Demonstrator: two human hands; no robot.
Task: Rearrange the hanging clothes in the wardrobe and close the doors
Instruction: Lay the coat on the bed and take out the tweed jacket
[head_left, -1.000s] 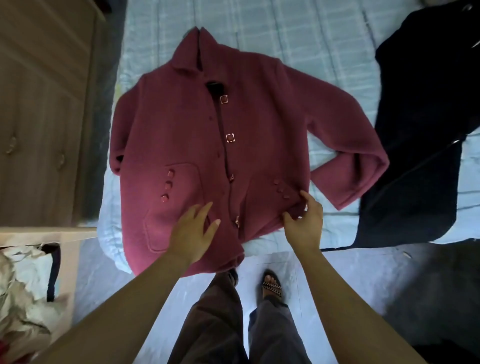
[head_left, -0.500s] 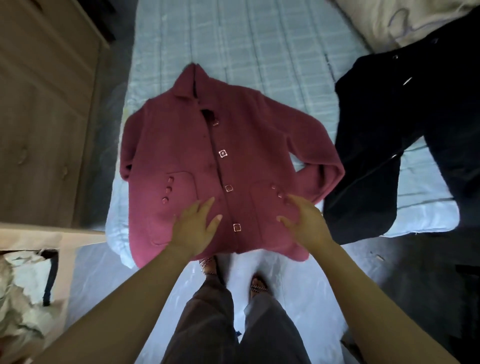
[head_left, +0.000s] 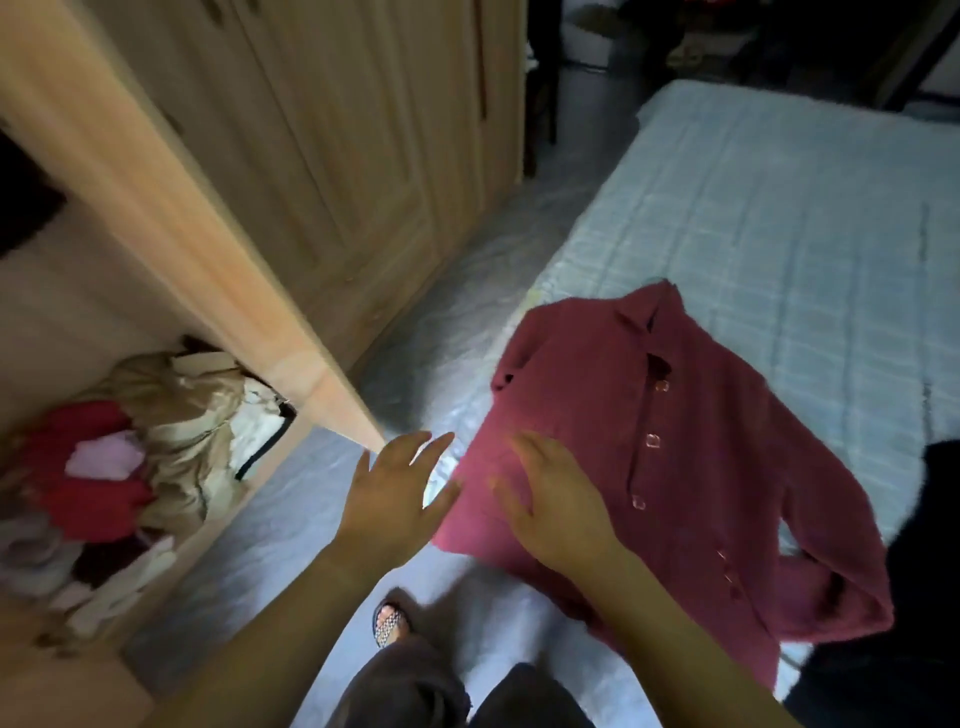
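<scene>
Coat (head_left: 727, 493) on bed (head_left: 779, 208), unhung. Left hand (head_left: 395, 499) beside it, right hand (head_left: 558, 506) over it, both spread. Wardrobe door (head_left: 182, 208) open.

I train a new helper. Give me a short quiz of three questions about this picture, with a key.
1. True or false: the left hand and the right hand both have spread fingers and hold nothing.
2. The pink jacket lies on: A the floor; B the bed; C a shelf.
3. On which side of the person is the pile of clothes?
Key: 1 true; 2 B; 3 left.
</scene>
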